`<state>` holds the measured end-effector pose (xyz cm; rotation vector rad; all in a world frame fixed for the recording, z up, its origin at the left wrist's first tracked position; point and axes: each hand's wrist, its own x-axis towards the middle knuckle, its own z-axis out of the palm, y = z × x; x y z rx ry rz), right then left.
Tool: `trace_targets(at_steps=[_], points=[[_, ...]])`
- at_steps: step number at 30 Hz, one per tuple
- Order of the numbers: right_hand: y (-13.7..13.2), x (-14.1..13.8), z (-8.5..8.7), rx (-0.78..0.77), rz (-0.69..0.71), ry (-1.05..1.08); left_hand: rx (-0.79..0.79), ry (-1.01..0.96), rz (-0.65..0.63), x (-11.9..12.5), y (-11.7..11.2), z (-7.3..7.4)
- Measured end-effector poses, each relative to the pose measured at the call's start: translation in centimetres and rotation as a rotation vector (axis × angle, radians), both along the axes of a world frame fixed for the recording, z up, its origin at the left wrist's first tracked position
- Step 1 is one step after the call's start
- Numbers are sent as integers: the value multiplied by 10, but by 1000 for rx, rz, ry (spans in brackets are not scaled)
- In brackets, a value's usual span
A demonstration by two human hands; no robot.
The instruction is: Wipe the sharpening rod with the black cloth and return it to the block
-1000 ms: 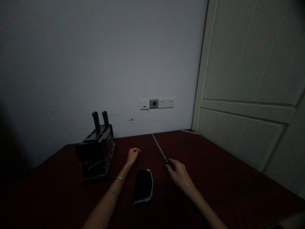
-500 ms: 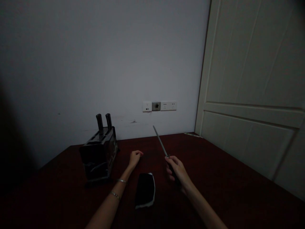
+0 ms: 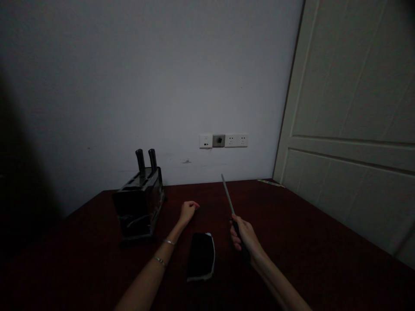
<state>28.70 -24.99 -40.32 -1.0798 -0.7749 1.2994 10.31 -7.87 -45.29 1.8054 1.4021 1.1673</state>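
My right hand [image 3: 245, 236] is closed round the black handle of a honing steel [image 3: 228, 194], whose thin grey rod points up and away, tilted to the left. My left hand [image 3: 188, 211] rests on the table beyond the dark cloth, its fingers loosely curled with nothing visible in them; bracelets circle that forearm. Between my forearms lies a flat black cloth-like piece [image 3: 200, 257] with a white edge; its exact kind is hard to make out in the dim light. A black knife block [image 3: 138, 211] with two dark handles [image 3: 145, 160] sticking up stands left of my left hand.
The dark red table [image 3: 292, 237] reaches back to a pale wall [image 3: 181, 86] with a row of sockets [image 3: 223, 141]. A panelled white door [image 3: 350, 108] borders the right side. A thin light strip [image 3: 270, 183] lies at the far right corner.
The view has turned slightly left, so everything sits further right. My right hand has tipped the honing steel a little more upright. My left hand stays by the block, still curled.
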Motion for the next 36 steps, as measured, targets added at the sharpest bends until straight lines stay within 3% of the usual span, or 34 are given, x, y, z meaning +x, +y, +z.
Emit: trace_targets(at_steps=[21,31,36], points=[[1,-10,-14,-135,73,70,4,31,-24,0,-1,1],[1,-15,-14,-184,97,52,2,52,-9,1,-2,3],[-4,-17,-8,-160,100,33,-9,69,-1,4,-7,11]])
